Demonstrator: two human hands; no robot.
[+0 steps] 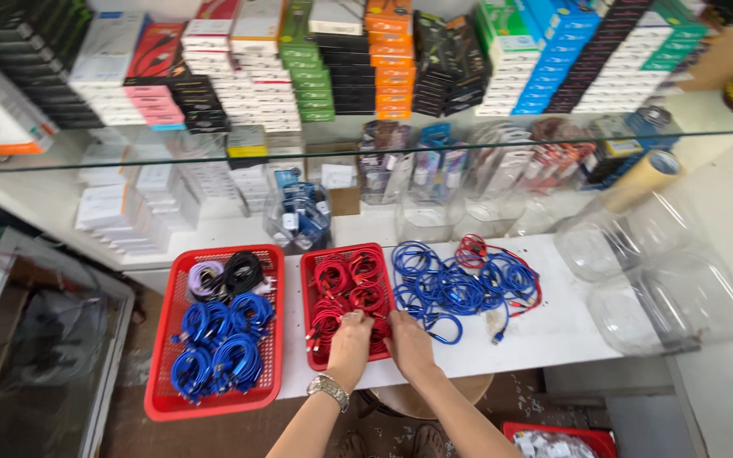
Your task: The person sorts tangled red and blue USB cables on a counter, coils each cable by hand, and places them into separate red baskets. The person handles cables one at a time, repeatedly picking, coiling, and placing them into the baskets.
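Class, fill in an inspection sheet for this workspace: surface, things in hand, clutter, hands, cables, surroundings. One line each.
Surface: white table, mostly covered.
Things in hand: small red basket packed with coiled red cables; both hands are in it.
Clutter: clear plastic jars lying on their sides at the right; cardboard tube.
Hands: left hand, with a wristwatch, and right hand rest on the red coils; grip hidden.
Cables: loose blue cables on the table; blue, black and pale coils in the large red basket.
Surroundings: glass shelf stacked with boxes; stool below.
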